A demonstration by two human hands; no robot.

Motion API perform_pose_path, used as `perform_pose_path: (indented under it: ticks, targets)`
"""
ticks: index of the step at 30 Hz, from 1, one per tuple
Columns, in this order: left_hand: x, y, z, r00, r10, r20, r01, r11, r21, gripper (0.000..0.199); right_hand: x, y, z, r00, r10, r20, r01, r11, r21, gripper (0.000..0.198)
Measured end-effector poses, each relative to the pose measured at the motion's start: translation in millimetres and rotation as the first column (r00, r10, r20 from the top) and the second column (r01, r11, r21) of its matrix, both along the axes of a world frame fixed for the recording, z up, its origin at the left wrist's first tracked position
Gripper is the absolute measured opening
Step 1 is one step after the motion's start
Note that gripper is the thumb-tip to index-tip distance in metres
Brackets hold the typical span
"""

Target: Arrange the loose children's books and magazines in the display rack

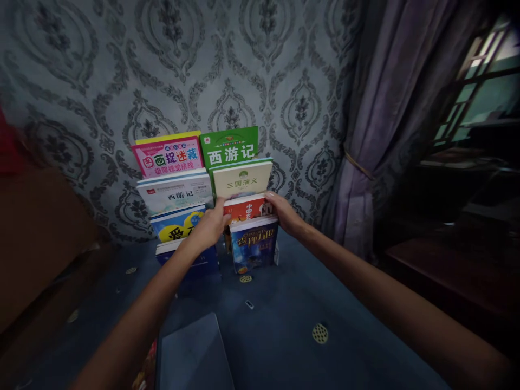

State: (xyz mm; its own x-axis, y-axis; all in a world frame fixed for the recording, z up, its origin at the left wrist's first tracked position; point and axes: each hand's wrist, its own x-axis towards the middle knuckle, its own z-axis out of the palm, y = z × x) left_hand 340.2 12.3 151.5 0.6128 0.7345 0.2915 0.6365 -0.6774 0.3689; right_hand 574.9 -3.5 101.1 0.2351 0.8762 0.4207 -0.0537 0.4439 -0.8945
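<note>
From my head, I look down at both my hands. My left hand [212,224] grasps the left edge of the red book [244,212], with my thumb on its front. My right hand [283,213] grasps its top right corner. So the red book is right between my two hands, and it stands up.

I think this step is getting the red book to sit right in its row. I cannot tell if it is going in or coming out. The next move seems to call for a soft, even hold with both hands, so it does not bump the blue book [255,248] just in front and below my hands. That one could tip.

Behind my hands stand the cream book [242,181] and, farther back, the green book [227,149]. Past my left hand, on its left side, is one more row: the pink book [166,158] at the back, then the white book [175,194], then the yellow and blue book [174,226].

Below my right hand, a clear edge [277,256] pokes out. Maybe it is a rack holding the books, but I cannot tell. Far left of my left hand is a brown box [44,238]. I cannot see inside it.
</note>
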Motion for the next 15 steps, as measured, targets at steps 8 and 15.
perform_pose_path:
  ticks: [8,15]
  targets:
    - [-17,1,-6.8,0.976,-0.072,0.207,0.098,0.988,-0.12,0.063,-10,4,-17,0.989,-0.088,-0.118,0.092,0.995,0.028,0.059]
    - [-16,0,-7.7,0.946,-0.046,0.322,0.142,0.95,-0.279,0.048,-12,5,-17,0.984,-0.169,-0.047,0.172,0.984,0.052,0.057]
